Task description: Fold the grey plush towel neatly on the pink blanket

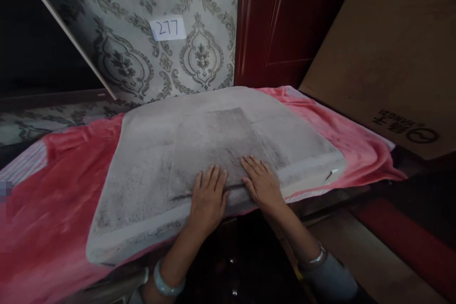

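A folded grey cloth (213, 137), roughly square and soft-looking, lies flat in the middle of a larger light grey mat (138, 185). My left hand (209, 197) rests palm down on the cloth's near edge, fingers stretched forward. To its right, my right hand (261, 183) also lies flat on the cloth near its near right corner, with fingers extended. Neither hand grips anything. Beneath the mat is a red and pink blanket (81, 171), which shows on both sides.
A patterned wall bears a paper label (168, 28) reading 277. At the back stands a dark red door panel (274, 19). A large cardboard box (392, 57) leans at the right. A dark screen (39, 33) is at the upper left.
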`<control>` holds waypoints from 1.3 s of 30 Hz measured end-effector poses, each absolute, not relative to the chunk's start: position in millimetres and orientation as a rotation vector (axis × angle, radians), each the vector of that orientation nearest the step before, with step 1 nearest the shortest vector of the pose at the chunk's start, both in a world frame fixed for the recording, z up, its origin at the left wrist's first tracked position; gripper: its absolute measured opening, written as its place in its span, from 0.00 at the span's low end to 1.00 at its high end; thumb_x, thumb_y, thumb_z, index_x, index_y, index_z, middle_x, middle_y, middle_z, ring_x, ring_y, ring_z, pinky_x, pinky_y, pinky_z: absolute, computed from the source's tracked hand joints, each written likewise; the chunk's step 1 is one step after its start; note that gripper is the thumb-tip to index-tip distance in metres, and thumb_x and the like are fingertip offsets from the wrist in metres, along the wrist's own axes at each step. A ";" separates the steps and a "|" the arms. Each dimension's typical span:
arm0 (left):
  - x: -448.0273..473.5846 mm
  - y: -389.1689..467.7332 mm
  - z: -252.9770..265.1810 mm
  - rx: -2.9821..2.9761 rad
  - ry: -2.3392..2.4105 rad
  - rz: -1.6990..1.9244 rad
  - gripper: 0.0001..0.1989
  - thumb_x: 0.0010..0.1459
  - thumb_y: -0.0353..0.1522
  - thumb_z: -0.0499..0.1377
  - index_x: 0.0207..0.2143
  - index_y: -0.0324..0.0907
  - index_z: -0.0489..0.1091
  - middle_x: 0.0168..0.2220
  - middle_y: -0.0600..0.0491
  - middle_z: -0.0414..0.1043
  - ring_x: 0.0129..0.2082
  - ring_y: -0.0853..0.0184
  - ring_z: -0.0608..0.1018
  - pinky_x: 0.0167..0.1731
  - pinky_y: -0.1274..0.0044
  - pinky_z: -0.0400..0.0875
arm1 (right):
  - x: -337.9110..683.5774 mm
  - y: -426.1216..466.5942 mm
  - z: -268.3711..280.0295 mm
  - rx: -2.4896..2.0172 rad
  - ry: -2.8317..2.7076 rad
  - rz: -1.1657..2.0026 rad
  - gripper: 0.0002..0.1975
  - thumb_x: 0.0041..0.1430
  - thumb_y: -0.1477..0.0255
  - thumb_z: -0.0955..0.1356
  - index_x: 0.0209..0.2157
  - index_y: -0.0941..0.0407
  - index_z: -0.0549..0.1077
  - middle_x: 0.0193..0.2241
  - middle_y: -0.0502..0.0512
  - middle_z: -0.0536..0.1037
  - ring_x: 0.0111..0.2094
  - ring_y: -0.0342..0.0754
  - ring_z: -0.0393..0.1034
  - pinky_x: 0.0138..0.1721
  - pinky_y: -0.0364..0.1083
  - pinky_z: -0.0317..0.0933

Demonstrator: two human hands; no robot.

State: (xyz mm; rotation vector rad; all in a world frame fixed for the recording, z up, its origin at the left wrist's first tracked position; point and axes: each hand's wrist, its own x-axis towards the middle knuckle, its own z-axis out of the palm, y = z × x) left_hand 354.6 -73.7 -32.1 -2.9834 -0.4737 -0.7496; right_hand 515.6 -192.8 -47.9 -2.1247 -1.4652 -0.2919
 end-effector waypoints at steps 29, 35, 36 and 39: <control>293.3 -22.8 -4.9 -2.830 -0.682 -1.026 0.13 0.66 0.31 0.51 0.36 0.41 0.75 0.38 0.48 0.80 0.40 0.58 0.80 0.41 0.66 0.71 | 496.2 -137.3 -16.1 -2.189 -1.797 -0.117 0.28 0.71 0.60 0.57 0.67 0.57 0.60 0.68 0.58 0.57 0.69 0.57 0.48 0.67 0.62 0.47; 349.8 -31.4 -6.9 -2.956 -0.660 -0.619 0.25 0.68 0.38 0.48 0.61 0.34 0.64 0.63 0.39 0.65 0.64 0.52 0.66 0.61 0.57 0.61 | 494.5 -141.0 -14.7 -2.203 -1.776 -0.095 0.27 0.72 0.63 0.56 0.67 0.57 0.59 0.68 0.57 0.58 0.69 0.55 0.47 0.67 0.60 0.45; 353.1 -33.6 -10.7 -2.963 -0.670 -0.548 0.26 0.68 0.39 0.47 0.63 0.34 0.63 0.65 0.38 0.62 0.65 0.51 0.64 0.62 0.56 0.60 | 494.5 -142.9 -15.9 -2.202 -1.766 -0.091 0.27 0.72 0.65 0.56 0.67 0.57 0.59 0.68 0.56 0.58 0.69 0.54 0.47 0.67 0.59 0.45; 350.8 -37.9 -19.5 -2.947 -0.706 -0.463 0.27 0.69 0.39 0.46 0.65 0.35 0.60 0.67 0.38 0.58 0.67 0.50 0.62 0.63 0.53 0.57 | 494.7 -150.1 -19.5 -2.192 -1.738 -0.087 0.26 0.71 0.67 0.55 0.67 0.58 0.59 0.68 0.55 0.57 0.70 0.52 0.47 0.68 0.58 0.45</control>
